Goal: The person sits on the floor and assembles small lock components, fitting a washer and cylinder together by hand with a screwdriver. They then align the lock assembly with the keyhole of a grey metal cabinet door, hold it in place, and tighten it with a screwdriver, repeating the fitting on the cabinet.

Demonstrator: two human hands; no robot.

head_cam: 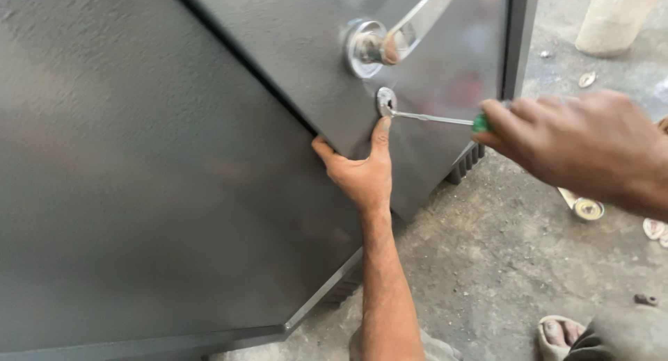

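A dark grey metal cabinet door (431, 62) carries a chrome handle (390, 41) and, just below it, a round silver lock plate (386, 99). My right hand (577, 142) grips a green-handled screwdriver (445, 119) whose tip sits in the lock plate. My left hand (362, 170) reaches up from below. Its fingers hook the lower edge of the door and its thumb presses just under the lock plate.
The other cabinet door (139, 166) fills the left of the view. Rough concrete floor (501, 250) lies to the right, with small round metal parts (588, 209) scattered on it. A pale sack-like object (616, 17) stands at top right. A sandalled foot (560, 333) shows at the bottom.
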